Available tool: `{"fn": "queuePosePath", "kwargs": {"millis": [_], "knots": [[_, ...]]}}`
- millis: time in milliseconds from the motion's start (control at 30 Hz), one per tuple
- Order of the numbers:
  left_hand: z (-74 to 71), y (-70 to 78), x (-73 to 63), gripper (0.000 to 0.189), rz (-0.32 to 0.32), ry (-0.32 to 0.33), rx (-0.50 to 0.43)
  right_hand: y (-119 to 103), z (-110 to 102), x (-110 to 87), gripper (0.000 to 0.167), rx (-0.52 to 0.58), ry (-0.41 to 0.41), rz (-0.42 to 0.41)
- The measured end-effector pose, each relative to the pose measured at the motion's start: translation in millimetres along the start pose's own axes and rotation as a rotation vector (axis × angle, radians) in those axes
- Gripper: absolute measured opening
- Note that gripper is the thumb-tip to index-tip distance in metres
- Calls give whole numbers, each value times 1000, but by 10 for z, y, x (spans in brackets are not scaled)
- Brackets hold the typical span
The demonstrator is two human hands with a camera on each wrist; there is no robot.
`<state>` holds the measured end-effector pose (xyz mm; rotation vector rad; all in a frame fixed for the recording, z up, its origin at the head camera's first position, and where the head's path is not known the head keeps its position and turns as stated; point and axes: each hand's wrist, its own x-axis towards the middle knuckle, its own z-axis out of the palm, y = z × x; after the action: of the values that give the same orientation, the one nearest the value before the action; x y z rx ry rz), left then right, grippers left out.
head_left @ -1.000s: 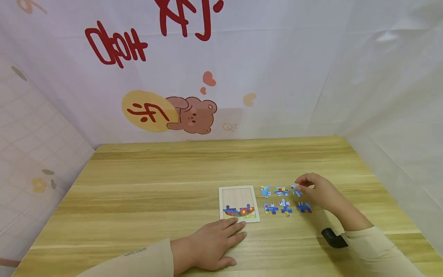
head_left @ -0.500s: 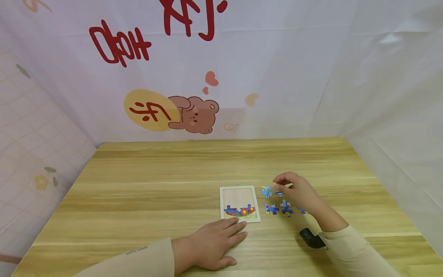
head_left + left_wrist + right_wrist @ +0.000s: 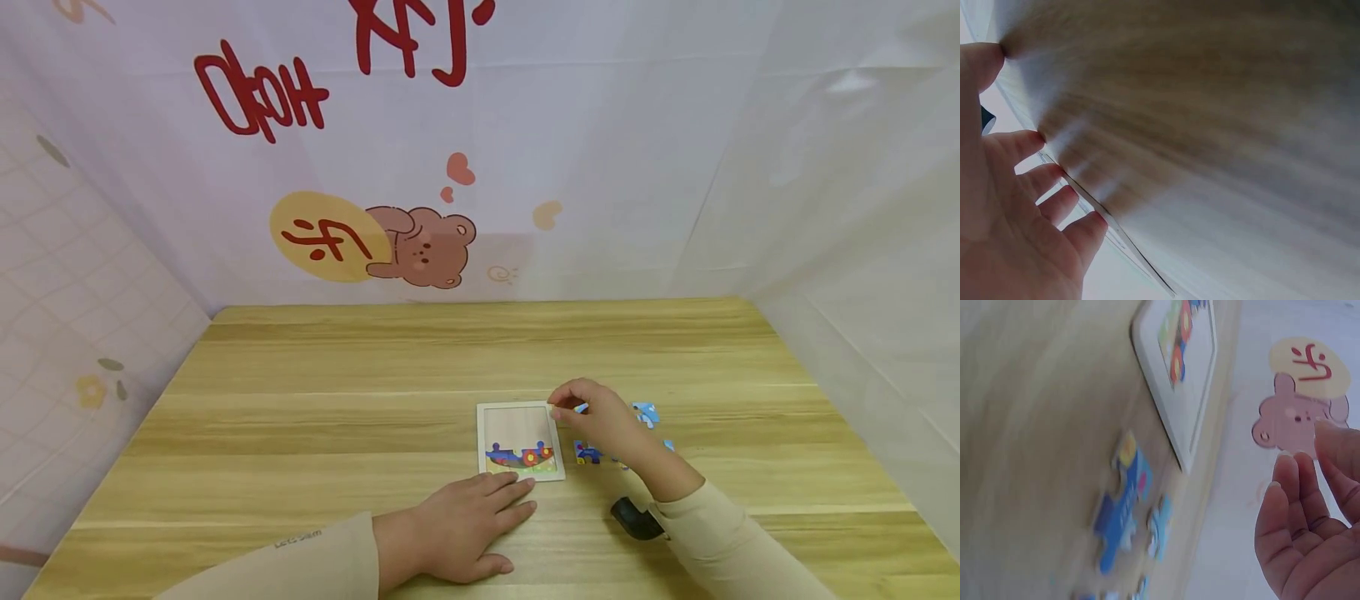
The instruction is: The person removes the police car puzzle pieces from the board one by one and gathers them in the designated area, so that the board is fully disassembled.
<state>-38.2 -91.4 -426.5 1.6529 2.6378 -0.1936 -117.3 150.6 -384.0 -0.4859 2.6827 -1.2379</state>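
A jigsaw tray point(image 3: 482, 437) with a pale rim lies on the table, its lower part filled with joined pieces showing blue, red and green. My left hand point(image 3: 465, 529) lies spread with fingertips at the tray's near edge; the left wrist view shows those fingertips along the rim. My right hand point(image 3: 600, 421) hovers by the tray's far right corner, fingers loosely bent. In the right wrist view a gap shows between thumb and fingers, with nothing in it. Under this hand are loose puzzle pieces: a blue piece point(image 3: 1124, 509) and a light blue piece point(image 3: 1160, 528).
More loose pieces lie right of the tray, including a light blue piece point(image 3: 646, 414); the right hand partly hides the others. A black wrist device point(image 3: 636, 518) sits by the right sleeve. Behind the wooden table point(image 3: 300, 367) hangs a white printed backdrop point(image 3: 630, 150).
My right hand has moved left, from above the far right loose piece across the top row to the tray's corner. The left hand has stayed in place.
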Motion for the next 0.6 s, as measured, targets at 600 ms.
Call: {"fn": "queuePosePath", "kwargs": {"millis": [600], "knots": [[-13, 6, -1, 63, 10, 20, 41, -152, 424, 85, 6, 17, -165, 59]]}}
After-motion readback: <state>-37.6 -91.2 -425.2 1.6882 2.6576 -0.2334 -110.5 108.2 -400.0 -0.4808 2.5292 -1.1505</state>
